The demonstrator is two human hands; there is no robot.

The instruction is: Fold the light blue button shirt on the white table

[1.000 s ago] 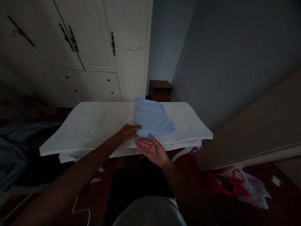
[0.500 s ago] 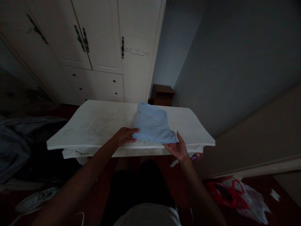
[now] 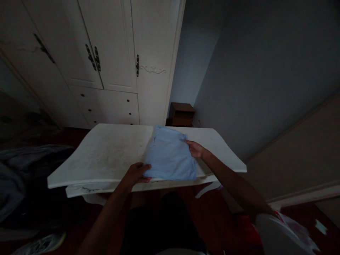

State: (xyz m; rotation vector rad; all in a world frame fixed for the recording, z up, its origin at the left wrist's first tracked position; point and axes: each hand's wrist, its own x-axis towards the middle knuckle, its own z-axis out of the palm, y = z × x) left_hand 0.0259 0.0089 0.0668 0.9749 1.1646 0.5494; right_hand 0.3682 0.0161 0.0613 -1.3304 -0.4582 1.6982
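Observation:
A light blue folded cloth (image 3: 171,156) lies on a white table (image 3: 111,152), its near edge reaching the table's front edge. My left hand (image 3: 136,174) grips the near left corner, thumb on top and fingers beneath. At the cloth's right side, toward the far corner, my right hand (image 3: 196,148) pinches the edge between thumb and fingers. The cloth looks like a garment, but its kind does not show.
A white wardrobe (image 3: 111,46) with dark handles stands behind the table. A small brown cabinet (image 3: 182,112) sits in the corner by the grey wall. Dark clothes (image 3: 34,159) are heaped at left; a shoe (image 3: 39,244) lies on the red floor.
My right hand has moved from the cloth's near right corner up along its right side. The right edge now lies straighter. My left hand keeps its hold. The view has tilted up slightly.

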